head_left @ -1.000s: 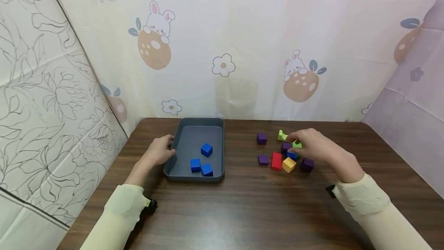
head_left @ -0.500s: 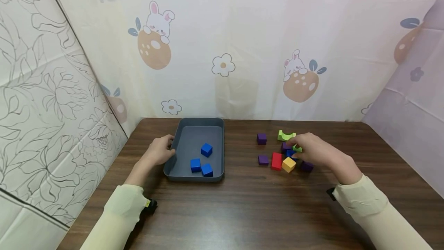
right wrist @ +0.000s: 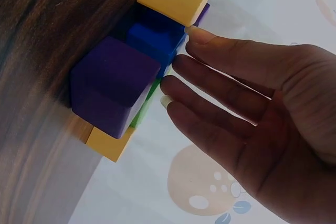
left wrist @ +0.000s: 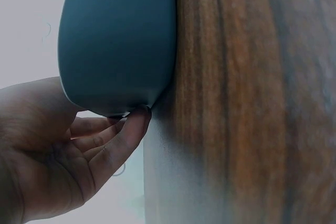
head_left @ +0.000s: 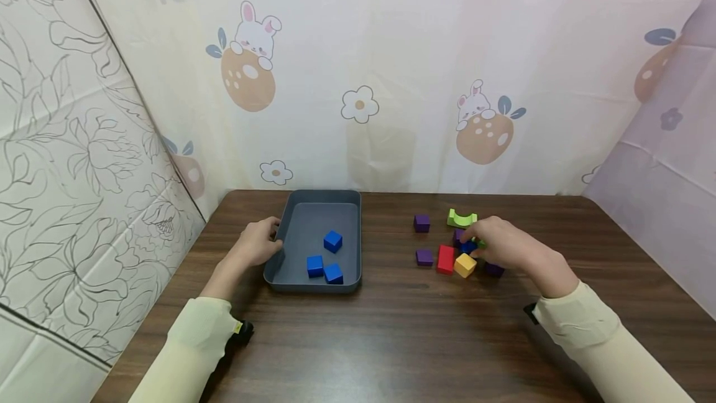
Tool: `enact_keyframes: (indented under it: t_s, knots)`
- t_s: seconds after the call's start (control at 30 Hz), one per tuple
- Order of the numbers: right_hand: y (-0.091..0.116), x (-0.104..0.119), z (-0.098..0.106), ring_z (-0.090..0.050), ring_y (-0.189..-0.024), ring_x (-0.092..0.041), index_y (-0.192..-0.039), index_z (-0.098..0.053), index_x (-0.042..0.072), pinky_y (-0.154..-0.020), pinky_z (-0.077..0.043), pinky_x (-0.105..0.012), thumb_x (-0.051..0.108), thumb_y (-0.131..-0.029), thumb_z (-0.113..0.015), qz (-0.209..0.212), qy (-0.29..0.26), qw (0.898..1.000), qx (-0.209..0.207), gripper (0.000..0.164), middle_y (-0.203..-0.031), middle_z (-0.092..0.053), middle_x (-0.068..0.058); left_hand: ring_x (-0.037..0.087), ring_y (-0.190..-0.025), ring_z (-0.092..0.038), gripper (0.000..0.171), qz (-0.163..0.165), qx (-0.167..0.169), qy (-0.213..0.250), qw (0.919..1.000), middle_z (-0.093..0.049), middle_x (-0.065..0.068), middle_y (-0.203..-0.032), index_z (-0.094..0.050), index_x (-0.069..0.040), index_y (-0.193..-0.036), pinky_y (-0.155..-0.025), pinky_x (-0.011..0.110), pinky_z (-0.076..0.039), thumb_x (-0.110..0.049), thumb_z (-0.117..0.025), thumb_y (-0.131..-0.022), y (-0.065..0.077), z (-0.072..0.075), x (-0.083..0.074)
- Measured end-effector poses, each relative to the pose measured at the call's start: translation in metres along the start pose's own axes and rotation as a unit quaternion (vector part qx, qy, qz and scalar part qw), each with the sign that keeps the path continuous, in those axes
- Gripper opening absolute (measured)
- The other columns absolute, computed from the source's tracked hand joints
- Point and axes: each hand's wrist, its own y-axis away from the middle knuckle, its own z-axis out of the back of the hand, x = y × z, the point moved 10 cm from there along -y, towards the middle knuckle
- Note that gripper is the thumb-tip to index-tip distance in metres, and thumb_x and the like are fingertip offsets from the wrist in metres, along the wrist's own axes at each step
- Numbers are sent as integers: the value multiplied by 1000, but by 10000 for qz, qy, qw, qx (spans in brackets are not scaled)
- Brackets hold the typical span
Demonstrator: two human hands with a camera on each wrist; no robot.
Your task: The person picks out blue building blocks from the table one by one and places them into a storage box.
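Note:
A grey tray [head_left: 313, 288] with several blue cubes [head_left: 333, 241] inside stands left of centre. My left hand [head_left: 254, 242] grips its left wall, thumb over the rim and fingers against the outside, as the left wrist view shows. On the right, my right hand [head_left: 500, 242] is over a group of coloured blocks. Its fingertips and thumb lie around the top of a blue block [right wrist: 157, 38], fingers only slightly bent. Beside that block are a yellow block [head_left: 465, 265], a purple block [right wrist: 113, 80] and a green block, partly covered by the hand.
A red block [head_left: 445, 259], two purple blocks [head_left: 422, 223] and a light green arched block [head_left: 461, 218] lie near my right hand. Another yellow block [right wrist: 110, 142] shows in the right wrist view. A printed curtain [head_left: 386, 142] stands behind the table [head_left: 380, 341].
My right hand has moved slightly down and in, its fingers now lower around the blue block, uncovering the green arched block. The left hand and tray have stayed put.

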Motion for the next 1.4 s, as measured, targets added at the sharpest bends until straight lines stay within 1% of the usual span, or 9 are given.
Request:
enact_keyframes:
  t_s: [0.3,0.5,0.63,0.83,1.07,1.4]
  knots:
    - [1,1,-2,-67,-94,-30,-106,-74,-2,-75,-60,-47,4,-76,-82,1,-95,9998,172,32,-105,-75,-16,33,-96,-64,50,58,29,18,10000,-66,28,-116,-51,7,-137,-80,49,-57,-8,-63,-91,0,0,1]
    - [2,6,-2,-67,-95,-29,-107,-74,-2,-75,-60,-47,4,-77,-81,-5,-215,9994,288,32,-106,-74,-16,34,-96,-64,50,53,14,15,10000,-66,28,-115,-51,7,-137,-81,50,-57,-7,-63,-91,0,-1,1]
    - [2,9,-3,-67,-93,-28,-108,-74,-1,-76,-59,-48,5,-78,-81,7,-252,9991,352,32,-106,-74,-15,34,-98,-64,50,51,4,-13,10000,-66,28,-116,-51,7,-137,-82,50,-57,-8,-63,-90,0,0,1]
    - [2,12,-5,-67,-92,-26,-107,-74,2,-77,-59,-49,6,-77,-82,-1,-361,9983,448,32,-105,-74,-13,32,-94,-65,49,74,15,13,10000,-66,28,-116,-51,7,-136,-80,48,-58,-8,-63,-91,-1,-1,2]
    - [2,16,-2,-67,-90,-24,-107,-74,2,-76,-59,-47,7,-77,-82,88,-375,9984,422,32,-104,-74,-11,33,-96,-64,49,28,-8,58,10000,-66,28,-117,-51,7,-136,-81,49,-58,-7,-63,-91,0,0,0]
    - [2,13,-2,-68,-90,-25,-109,-73,0,-76,-59,-47,5,-78,-80,129,-316,9986,392,32,-104,-74,-14,32,-96,-64,48,60,8,43,10000,-66,27,-117,-52,6,-136,-80,48,-57,-8,-63,-91,-1,-2,2]
